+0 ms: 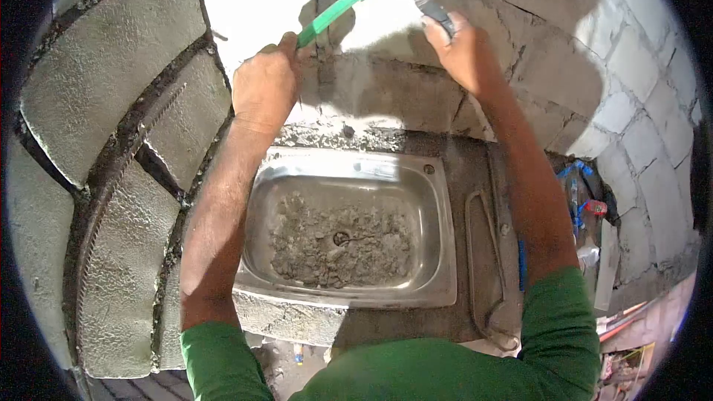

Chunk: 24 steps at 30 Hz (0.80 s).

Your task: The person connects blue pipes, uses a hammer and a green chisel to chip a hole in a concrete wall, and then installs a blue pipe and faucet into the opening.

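Observation:
Up against the pale block wall [453,89], my left hand [266,85] is closed around the end of a long green-handled tool [338,13], which slants up to the right. My right hand [466,56] grips a short dark-handled tool [434,13] that points up and left. Both tools come together at a grey, motion-blurred patch near the top edge; I cannot tell the kind of either tool's head. Beneath my arms lies a steel sink [445,252], its bottom covered with grey rubble and dust [342,249] around the drain hole.
Big textured slabs [96,82] with dark joints and a ribbed steel bar [111,186] stand at left. A bent metal rod [471,260] lies right of the sink. Farther right are blue tubing [575,171] and a red object [596,208]. Bright sunlight and shadows cross the wall.

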Tool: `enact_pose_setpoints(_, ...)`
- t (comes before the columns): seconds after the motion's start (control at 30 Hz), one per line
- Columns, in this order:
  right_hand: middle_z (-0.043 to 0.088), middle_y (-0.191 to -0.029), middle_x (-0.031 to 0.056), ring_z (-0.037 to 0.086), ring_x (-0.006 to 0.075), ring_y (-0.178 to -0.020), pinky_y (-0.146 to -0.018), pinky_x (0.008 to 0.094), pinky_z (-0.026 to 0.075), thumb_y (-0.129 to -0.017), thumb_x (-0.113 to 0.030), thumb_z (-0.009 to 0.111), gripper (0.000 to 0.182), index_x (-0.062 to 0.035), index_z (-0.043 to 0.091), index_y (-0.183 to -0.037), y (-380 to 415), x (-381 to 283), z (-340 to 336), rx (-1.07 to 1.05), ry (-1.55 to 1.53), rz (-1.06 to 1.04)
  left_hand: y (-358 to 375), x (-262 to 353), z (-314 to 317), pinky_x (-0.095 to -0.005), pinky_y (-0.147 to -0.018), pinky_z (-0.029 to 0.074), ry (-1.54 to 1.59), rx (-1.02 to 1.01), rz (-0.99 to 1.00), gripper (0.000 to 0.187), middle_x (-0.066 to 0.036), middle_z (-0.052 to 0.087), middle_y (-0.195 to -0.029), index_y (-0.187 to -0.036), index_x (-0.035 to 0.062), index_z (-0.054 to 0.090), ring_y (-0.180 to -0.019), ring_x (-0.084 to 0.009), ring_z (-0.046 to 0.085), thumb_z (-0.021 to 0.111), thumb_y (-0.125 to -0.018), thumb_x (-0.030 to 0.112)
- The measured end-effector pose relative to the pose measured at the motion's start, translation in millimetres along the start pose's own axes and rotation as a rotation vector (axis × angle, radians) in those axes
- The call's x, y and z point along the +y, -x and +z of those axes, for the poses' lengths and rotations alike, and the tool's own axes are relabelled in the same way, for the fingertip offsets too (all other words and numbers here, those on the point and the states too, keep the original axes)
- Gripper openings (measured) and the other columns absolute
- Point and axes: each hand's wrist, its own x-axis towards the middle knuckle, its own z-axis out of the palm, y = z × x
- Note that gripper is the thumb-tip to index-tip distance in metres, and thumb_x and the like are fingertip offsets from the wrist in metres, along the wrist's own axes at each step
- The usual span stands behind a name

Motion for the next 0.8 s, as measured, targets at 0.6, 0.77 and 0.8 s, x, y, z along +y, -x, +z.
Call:
enact_pose_setpoints(0.6, 0.067, -0.091, 0.0221, 0.065, 0.0365, -0.084, -0.076, 0.0431, 0.049, -0.092, -0.038, 0.059, 0.039, -0.0029, 0.061, -0.108, 29, -7, -15, 0.004, -0.166, 0.171, -26, 20, -42, -0.0491, -0.069, 0.053, -0.061, -0.187, 0.087, 0.027, -0.02, 0.067, -0.081, -0.105, 0.0104, 0.061, -0.08, -0.0387, 0.066, 0.052, -0.096, 0.034)
enact_pose_setpoints(0.77, 0.065, -0.091, 0.0254, 0.063, 0.0433, -0.089, -0.079, 0.0487, 0.049, -0.093, -0.034, 0.059, 0.037, -0.0009, 0.059, -0.11, 95, 59, -36, -0.263, -0.066, 0.19, 36, -10, -87, -0.0314, -0.045, 0.04, 0.503, -0.414, -0.246, 0.05, -0.001, 0.051, -0.055, -0.108, 0.0026, 0.068, -0.046, -0.0084, 0.043, 0.058, -0.093, 0.05)
enact_pose_setpoints(0.8, 0.064, -0.094, 0.0259, 0.062, 0.0399, -0.088, -0.078, 0.0469, 0.047, -0.094, -0.033, 0.057, 0.036, -0.0009, 0.059, -0.11, 111, 74, -37, -0.395, 0.007, 0.185, 45, -38, -72, -0.0296, -0.042, 0.035, 0.62, -0.582, -0.296, 0.055, 0.0, 0.049, -0.054, -0.111, 0.002, 0.067, -0.045, -0.0079, 0.042, 0.058, -0.091, 0.053)
